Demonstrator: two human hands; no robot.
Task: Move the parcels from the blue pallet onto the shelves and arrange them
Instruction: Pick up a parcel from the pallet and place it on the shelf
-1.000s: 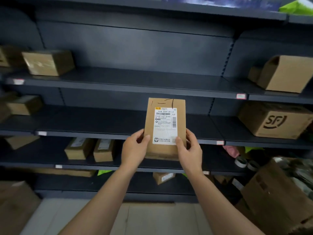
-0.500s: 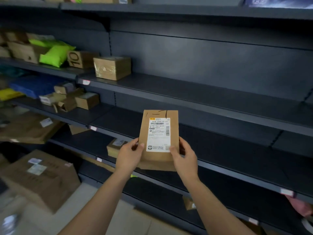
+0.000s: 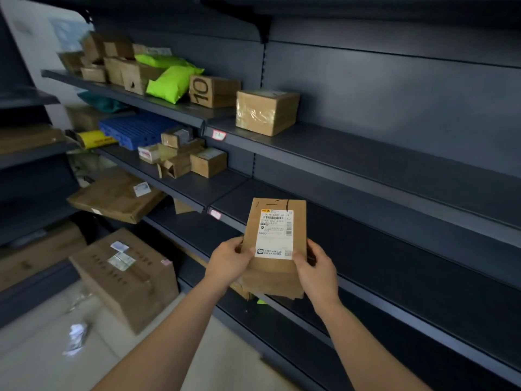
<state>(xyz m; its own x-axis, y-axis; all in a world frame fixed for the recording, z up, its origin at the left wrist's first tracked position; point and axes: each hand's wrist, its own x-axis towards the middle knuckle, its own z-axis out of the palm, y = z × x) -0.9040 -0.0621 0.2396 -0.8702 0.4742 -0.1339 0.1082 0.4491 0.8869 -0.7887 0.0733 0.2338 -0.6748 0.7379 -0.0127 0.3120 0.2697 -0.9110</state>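
Two arms and two hands of a person show. The left arm (image 3: 174,328) is bare from the wrist down to the edge of the picture. The right arm (image 3: 363,345) is bare the same way. The left hand (image 3: 229,262) is bare too, and its back and thumb show. The right hand (image 3: 320,270) is bare as well, with its back and thumb showing. Both arms are long and slim and get thinner at the wrists. The skin looks smooth.

parcel (image 3: 275,244) between both hands before shelves (image 3: 366,153), large box (image 3: 124,277) on floor left
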